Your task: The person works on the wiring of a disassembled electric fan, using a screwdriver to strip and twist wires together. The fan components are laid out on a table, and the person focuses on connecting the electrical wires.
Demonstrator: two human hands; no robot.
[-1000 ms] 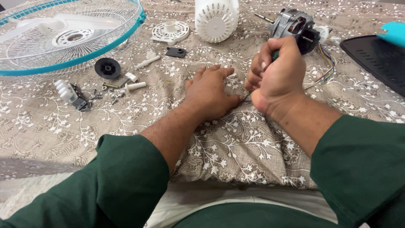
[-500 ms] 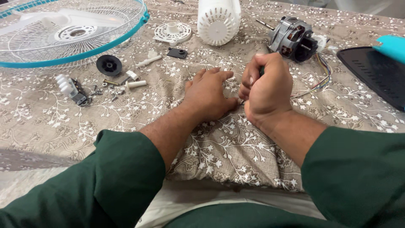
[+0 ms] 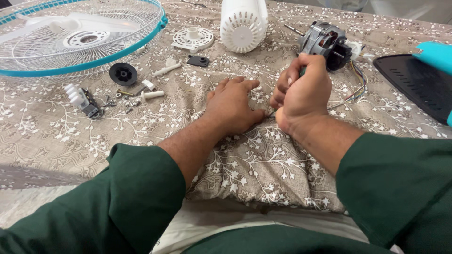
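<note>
Your right hand [image 3: 301, 94] is clenched around a dark-handled tool [image 3: 302, 71] — mostly hidden in the fist, its tip barely visible at the floral cloth [image 3: 263, 164] beside your left hand [image 3: 233, 106], which lies flat and released on the surface. Just beyond the fist sits the fan motor [image 3: 327, 43]; the black base [image 3: 414, 84] is cut off at right — small screws [image 3: 117, 96] are hard to make out.

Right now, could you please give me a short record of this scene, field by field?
Left hand: flat on the patterned cloth, palm down
Right hand: fist closed round a thin tool, tip down at the cloth
Behind right hand: fan motor with coloured wires
Far left: fan guard, teal rim
Top middle: white motor cover
Left of hands: black round cap, small screws and white pegs
</note>
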